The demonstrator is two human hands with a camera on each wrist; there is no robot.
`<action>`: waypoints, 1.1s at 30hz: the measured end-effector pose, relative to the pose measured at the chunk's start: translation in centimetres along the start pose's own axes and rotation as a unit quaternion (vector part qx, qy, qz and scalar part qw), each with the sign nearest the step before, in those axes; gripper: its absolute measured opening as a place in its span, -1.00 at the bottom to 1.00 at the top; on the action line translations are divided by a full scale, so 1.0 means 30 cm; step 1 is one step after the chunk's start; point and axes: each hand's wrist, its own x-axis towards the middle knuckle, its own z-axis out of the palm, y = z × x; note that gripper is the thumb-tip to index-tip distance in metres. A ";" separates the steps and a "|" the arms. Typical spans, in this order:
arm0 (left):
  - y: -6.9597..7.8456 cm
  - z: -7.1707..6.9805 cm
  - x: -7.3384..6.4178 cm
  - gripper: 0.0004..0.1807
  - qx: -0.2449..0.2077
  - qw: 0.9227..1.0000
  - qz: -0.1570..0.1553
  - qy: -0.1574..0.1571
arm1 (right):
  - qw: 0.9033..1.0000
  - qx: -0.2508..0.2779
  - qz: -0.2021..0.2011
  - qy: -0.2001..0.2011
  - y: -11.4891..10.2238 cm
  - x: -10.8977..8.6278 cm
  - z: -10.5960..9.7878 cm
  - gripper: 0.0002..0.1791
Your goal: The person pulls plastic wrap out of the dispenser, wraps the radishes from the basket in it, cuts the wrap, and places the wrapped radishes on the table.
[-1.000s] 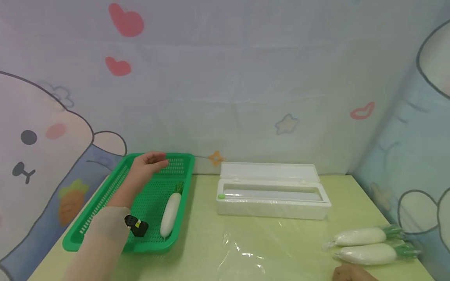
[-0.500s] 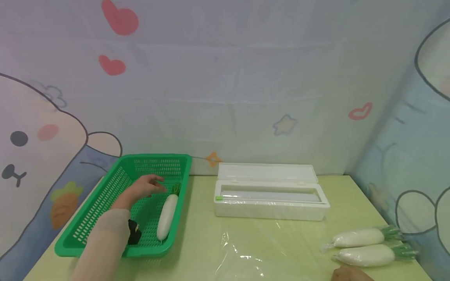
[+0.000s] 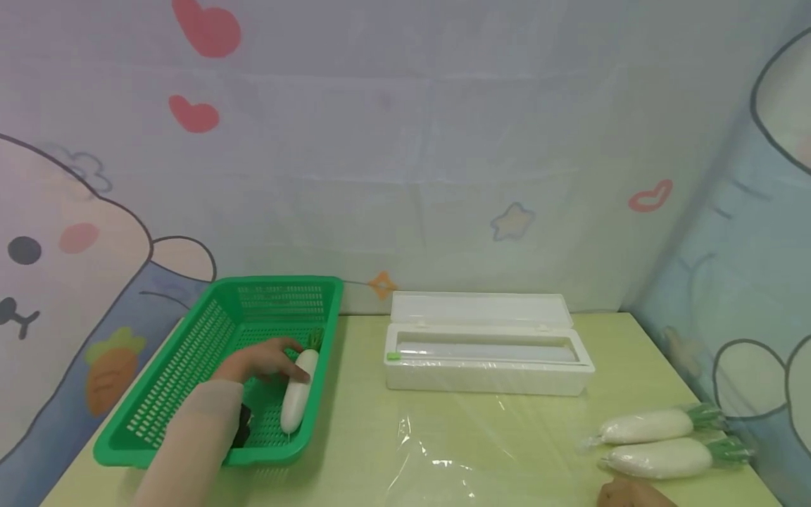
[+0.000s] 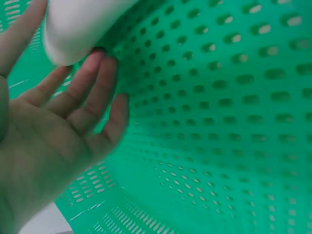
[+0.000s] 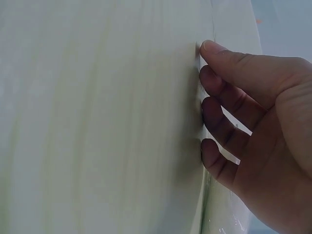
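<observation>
My left hand (image 3: 269,358) reaches down inside the green plastic basket (image 3: 114,451). Its thumb overlaps the white radish (image 3: 295,408), which lies along the basket's right side with its green leaf stubs pointing away. In the left wrist view, the loosely bent fingers (image 4: 90,90) come right up to the rounded radish end (image 4: 73,29), spread rather than closed around it. At the bottom right of the head view, only part of my right hand (image 3: 630,493) shows. The right wrist view has its bent fingertips (image 5: 209,109) resting at the pale tabletop's edge, nothing seen between them.
A white cling film dispenser (image 3: 488,377) stands at the back with its lid up. Clear film (image 3: 437,451) stretches from it toward me over the table. Two film-wrapped radishes, a rear one (image 3: 646,427) and a front one (image 3: 662,459), lie at right. A printed cloth (image 3: 412,141) hangs behind.
My left hand has come down from above the basket's back to the radish, its thumb now over it. The view has shifted slightly; my right hand stays at the lower right.
</observation>
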 end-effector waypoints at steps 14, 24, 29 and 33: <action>0.003 0.002 -0.012 -0.06 -0.035 0.999 0.008 0.001 | 0.997 0.080 0.008 -0.011 -0.007 0.009 -0.015 -0.79; 0.100 -0.149 -0.111 -0.04 -0.045 0.993 0.096 0.061 | 0.998 0.062 -0.031 -0.010 0.005 0.012 -0.012 -0.74; 0.242 -0.207 -0.195 -0.03 -0.057 0.982 0.155 0.091 | 0.996 0.091 -0.011 -0.020 0.000 0.009 -0.023 -0.73; 0.374 -0.197 -0.250 -0.14 -0.045 0.972 0.205 0.103 | 0.992 0.119 0.027 -0.022 -0.015 0.008 -0.033 -0.69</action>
